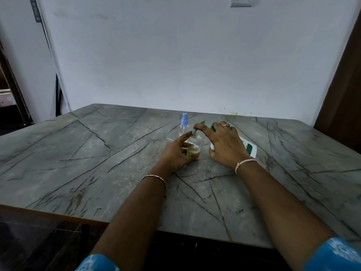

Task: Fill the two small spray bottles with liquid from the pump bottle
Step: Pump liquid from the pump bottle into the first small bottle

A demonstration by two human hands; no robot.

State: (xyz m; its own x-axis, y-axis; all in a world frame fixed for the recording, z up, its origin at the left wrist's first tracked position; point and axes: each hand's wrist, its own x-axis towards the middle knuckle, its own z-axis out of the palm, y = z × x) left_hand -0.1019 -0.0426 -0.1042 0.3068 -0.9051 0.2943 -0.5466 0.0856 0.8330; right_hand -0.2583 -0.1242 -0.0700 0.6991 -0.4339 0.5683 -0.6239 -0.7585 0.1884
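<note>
- Left hand (175,154) has its grip clamped round the bottom of the open spray bottle (194,142), with the index finger stretched up along the side. My guess is that's to keep the light little thing from tipping while it gets filled.
- That bottle stands upright mid-tabletop (97,153) with its top off and a shallow layer of yellowish liquid (193,152) in the bottom, so it's nowhere near full.
- Right hand (224,143) has its grip wrapped over the pump bottle (249,147), which is tipped over towards the small one. The index finger reaches out over the pump head.
- The green nozzle (202,122) sits just by the open neck, presumably so each squirt lands inside and not on the stone.
- The second spray bottle (184,124) stands just behind with its blue sprayer on. Can't tell how full it is.
- A thin white stick (169,139) lies left of the bottles, maybe the removed sprayer's tube.
- The tiny neck is the fiddly bit here, so aim matters.
</note>
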